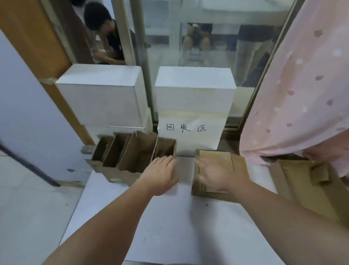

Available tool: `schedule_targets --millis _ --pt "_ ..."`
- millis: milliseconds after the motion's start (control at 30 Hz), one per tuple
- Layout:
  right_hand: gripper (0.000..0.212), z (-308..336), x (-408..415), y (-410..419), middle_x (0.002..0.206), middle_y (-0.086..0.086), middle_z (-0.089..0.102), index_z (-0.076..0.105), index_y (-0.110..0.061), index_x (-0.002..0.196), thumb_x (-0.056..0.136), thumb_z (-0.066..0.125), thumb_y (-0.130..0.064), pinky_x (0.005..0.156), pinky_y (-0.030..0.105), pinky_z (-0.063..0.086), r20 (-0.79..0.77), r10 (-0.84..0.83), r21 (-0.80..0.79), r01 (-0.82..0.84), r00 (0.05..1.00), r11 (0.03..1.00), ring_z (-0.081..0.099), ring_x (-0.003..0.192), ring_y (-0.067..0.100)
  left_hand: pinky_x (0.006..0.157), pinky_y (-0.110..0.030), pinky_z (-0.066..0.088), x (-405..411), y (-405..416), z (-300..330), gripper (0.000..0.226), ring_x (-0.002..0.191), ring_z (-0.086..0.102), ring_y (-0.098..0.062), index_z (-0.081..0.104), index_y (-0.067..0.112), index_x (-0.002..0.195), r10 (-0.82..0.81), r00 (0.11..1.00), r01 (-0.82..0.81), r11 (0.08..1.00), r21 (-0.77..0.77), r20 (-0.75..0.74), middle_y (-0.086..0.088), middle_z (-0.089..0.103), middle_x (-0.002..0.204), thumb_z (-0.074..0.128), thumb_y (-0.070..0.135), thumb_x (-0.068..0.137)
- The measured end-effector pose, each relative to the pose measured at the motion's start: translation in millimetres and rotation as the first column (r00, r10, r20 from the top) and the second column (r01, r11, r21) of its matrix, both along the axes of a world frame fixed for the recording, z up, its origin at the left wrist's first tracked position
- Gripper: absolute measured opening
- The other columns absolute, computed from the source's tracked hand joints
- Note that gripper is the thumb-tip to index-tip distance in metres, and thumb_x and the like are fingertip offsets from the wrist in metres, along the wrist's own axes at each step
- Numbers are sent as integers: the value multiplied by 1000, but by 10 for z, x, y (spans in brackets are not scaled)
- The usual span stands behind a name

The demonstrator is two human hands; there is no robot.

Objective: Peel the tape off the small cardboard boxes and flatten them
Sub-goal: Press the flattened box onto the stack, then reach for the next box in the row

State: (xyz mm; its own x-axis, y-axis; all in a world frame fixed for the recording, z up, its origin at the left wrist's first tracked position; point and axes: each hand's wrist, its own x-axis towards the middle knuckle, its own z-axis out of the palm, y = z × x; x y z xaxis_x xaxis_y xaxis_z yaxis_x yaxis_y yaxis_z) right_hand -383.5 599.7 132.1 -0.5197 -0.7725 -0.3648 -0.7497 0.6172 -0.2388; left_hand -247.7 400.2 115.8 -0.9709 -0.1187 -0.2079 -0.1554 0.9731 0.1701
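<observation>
Forearms are extended over a white sheet (156, 228) on the floor. Left hand (160, 175), fingers straight, released, is laid against the nearest open box (164, 150) just ahead. Right hand (216, 173), released, is pressed flat on flattened cardboard (219, 156). Remaining boxes (119, 153) are ranged leftward, nearer the left hand.

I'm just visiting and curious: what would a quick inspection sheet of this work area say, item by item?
Surface: white sheet laid on a pale tiled floor.
Job's things: row of open brown boxes at left; stack of flattened cardboard at right.
Clutter: more flat cardboard by the pink curtain.
Hands: left hand open, fingers against the nearest open box; right hand open, resting on the flattened stack.
Cables: nothing seen.
Surroundings: two white boxes against a glass door, a handwritten paper sign, people seated behind the glass.
</observation>
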Motion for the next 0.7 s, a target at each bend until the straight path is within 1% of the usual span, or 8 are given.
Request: schedule_targets --millis 67,167,233,367,433,533,633,700 --pt "67 128 82 -287 166 10 24 19 -12 161 105 49 -33 120 31 18 4 63 -29 -63 998 998 24 151 27 129 -38 9 198 -145 131 75 158 16 -22 16 15 165 64 998 -64 998 -20 -6 -5 18 172 39 56 106" --pt "69 277 193 -662 164 7 29 22 -14 161 103 49 -40 120 34 25 -11 148 -108 -149 989 983 28 149 25 127 -37 13 491 -331 321 73 156 21 -21 18 17 164 183 982 -184 982 -37 -38 -3 24 169 41 54 106" --pt "68 352 300 -859 162 5 32 25 -15 160 103 49 -41 118 34 28 -27 201 -162 -203 979 966 30 148 23 127 -37 12 699 -435 374 73 157 18 -22 16 18 165 266 964 -267 963 -46 -21 -2 22 171 41 53 106" --pt "67 434 559 -1125 164 5 30 23 -14 161 104 50 -38 120 32 22 -12 300 -173 -298 954 939 24 151 22 128 -39 11 1097 -599 359 74 158 15 -22 16 22 165 399 917 -399 916 -47 6 -2 18 172 41 58 106" --pt "67 446 692 -1227 165 5 28 23 -15 161 104 49 -38 123 35 21 -8 334 -171 -330 943 928 23 152 22 128 -40 14 1274 -645 368 74 158 18 -22 19 22 165 436 900 -435 898 -56 -9 -1 21 171 41 60 105" --pt "65 471 889 -1381 163 6 31 24 -14 160 105 50 -37 122 36 23 -21 386 -153 -385 922 910 27 150 23 127 -38 15 1511 -691 438 72 157 21 -22 21 21 164 471 881 -473 879 -54 -45 -1 24 170 44 57 105" --pt "67 495 1075 -1551 166 6 26 22 -13 161 105 49 -38 123 36 18 -35 414 -120 -415 909 902 21 153 23 127 -38 15 1722 -795 470 72 157 20 -23 18 21 165 484 874 -486 872 -60 -45 -2 21 171 43 55 106" --pt "66 502 1217 -1669 164 5 29 25 -15 160 104 51 -39 123 36 21 -58 402 -135 -406 914 904 25 151 22 128 -39 13 1849 -917 468 74 158 17 -24 16 20 165 486 873 -487 871 -63 -27 -2 18 172 41 57 106"
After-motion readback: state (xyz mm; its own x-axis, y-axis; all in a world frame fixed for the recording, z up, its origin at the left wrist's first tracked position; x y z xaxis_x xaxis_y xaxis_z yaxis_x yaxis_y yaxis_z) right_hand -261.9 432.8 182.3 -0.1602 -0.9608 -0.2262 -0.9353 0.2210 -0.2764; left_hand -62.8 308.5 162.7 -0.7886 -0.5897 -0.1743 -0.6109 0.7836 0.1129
